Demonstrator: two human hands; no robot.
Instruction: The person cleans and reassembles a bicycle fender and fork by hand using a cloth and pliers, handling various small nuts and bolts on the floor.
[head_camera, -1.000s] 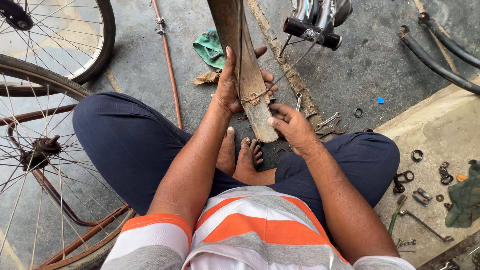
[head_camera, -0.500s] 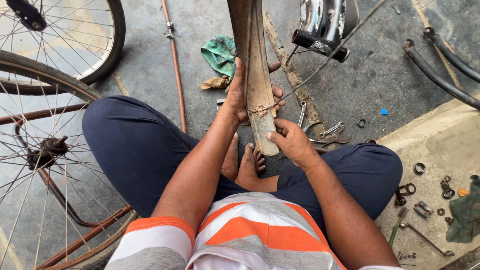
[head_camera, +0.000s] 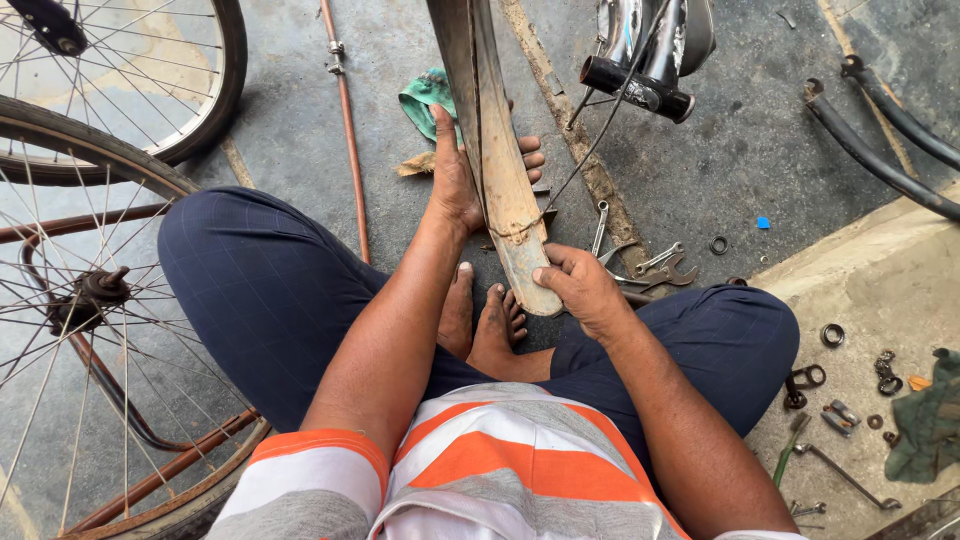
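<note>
A person sits cross-legged on the floor. The left hand (head_camera: 455, 180) grips a rusty bicycle mudguard (head_camera: 500, 190) mid-length; the right hand (head_camera: 580, 290) pinches its lower end, above scattered spanners (head_camera: 655, 265).

Even, diffuse daylight illuminates the scene: shadows are soft, glare is negligible, focus is sharp throughout, with mild wide-angle distortion at edges.
</note>
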